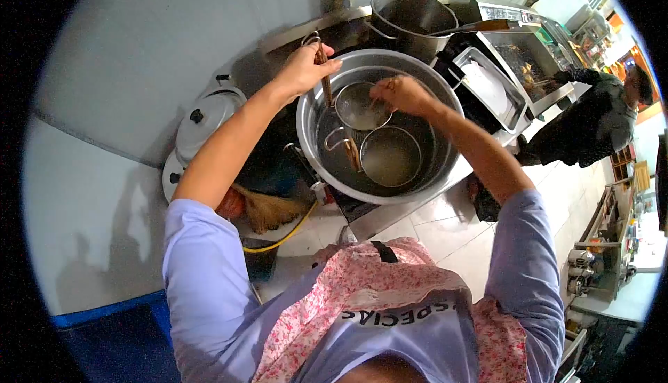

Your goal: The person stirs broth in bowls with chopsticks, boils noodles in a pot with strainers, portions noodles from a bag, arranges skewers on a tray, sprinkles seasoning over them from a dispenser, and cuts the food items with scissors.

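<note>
A large metal pot (pixel 303 136) of cloudy liquid stands before me, with two round mesh strainers in it. My left hand (pixel 306 70) is closed around the brown handle (pixel 326 89) of the far strainer (pixel 355 108), at the pot's far left rim. Over that strainer's right side, my right hand (pixel 403 96) is closed with fingers pinched and a little blurred; I cannot make out what they hold. The near strainer (pixel 391 157) sits in the liquid untouched, its handle (pixel 351 152) with a metal hook leaning at its left.
A tall steel pot (pixel 386 18) stands behind, a long-handled utensil (pixel 487 26) across its rim. To the right are a metal tray (pixel 490 87) and a fryer-like appliance (pixel 525 63). Lidded pots (pixel 209 118) and a broom (pixel 268 209) are at left. Another person (pixel 591 118) bends at far right.
</note>
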`<state>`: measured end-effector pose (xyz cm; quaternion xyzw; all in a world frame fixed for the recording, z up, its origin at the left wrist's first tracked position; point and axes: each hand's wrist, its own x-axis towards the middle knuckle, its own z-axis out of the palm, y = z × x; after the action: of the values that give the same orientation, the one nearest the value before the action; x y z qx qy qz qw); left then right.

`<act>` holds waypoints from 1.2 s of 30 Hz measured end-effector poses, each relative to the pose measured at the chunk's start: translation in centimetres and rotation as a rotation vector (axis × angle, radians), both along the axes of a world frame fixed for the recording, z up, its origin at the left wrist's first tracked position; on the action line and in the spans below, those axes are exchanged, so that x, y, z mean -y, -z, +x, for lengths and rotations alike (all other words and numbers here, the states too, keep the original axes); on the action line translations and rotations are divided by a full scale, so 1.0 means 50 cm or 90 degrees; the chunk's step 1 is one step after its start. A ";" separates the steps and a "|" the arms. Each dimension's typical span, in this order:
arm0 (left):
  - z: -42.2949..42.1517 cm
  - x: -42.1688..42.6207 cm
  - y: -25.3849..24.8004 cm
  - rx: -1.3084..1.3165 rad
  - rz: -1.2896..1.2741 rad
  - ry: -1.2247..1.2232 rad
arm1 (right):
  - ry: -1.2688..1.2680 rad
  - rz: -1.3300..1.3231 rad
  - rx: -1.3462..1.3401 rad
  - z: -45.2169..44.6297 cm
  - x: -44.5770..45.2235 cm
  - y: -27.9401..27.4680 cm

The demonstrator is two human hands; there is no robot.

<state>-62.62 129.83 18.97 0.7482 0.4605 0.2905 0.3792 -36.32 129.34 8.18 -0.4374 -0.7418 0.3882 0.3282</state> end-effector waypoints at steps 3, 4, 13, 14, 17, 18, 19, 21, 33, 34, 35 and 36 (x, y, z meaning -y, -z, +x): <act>0.006 0.012 -0.006 0.034 -0.054 -0.038 | 0.219 -0.151 -0.111 -0.035 -0.011 0.013; 0.004 0.013 -0.006 0.036 -0.069 -0.047 | 0.317 -0.249 -0.135 -0.046 -0.004 -0.003; -0.017 0.011 0.014 0.004 0.045 -0.027 | 0.509 -0.305 -0.477 0.015 0.009 -0.017; -0.020 0.012 0.014 0.023 0.005 -0.015 | 0.523 -0.306 -0.496 0.022 0.015 -0.021; -0.032 0.034 -0.013 0.058 -0.106 0.022 | 0.560 -0.305 -0.539 0.028 0.039 -0.034; -0.040 0.034 -0.016 0.065 -0.128 0.043 | 0.571 -0.304 -0.552 0.028 0.046 -0.041; -0.051 0.031 -0.018 0.071 -0.152 0.063 | 0.572 -0.310 -0.554 0.028 0.053 -0.047; -0.070 0.029 -0.024 0.067 -0.160 0.110 | 0.574 -0.325 -0.558 0.028 0.063 -0.055; -0.059 -0.078 0.014 0.009 -0.243 0.229 | 0.586 -0.352 -0.657 0.039 0.097 -0.102; -0.052 -0.093 0.026 -0.006 -0.208 0.274 | 0.598 -0.341 -0.655 0.040 0.099 -0.103; -0.044 -0.118 0.044 -0.071 -0.134 0.325 | 0.611 -0.331 -0.653 0.042 0.100 -0.103; -0.035 -0.125 0.043 -0.135 -0.092 0.342 | 0.624 -0.320 -0.651 0.043 0.101 -0.105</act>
<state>-64.36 136.07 16.81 0.8403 0.3026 0.0667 0.4448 -34.18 124.27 13.45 -0.5447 -0.1059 0.5099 0.6573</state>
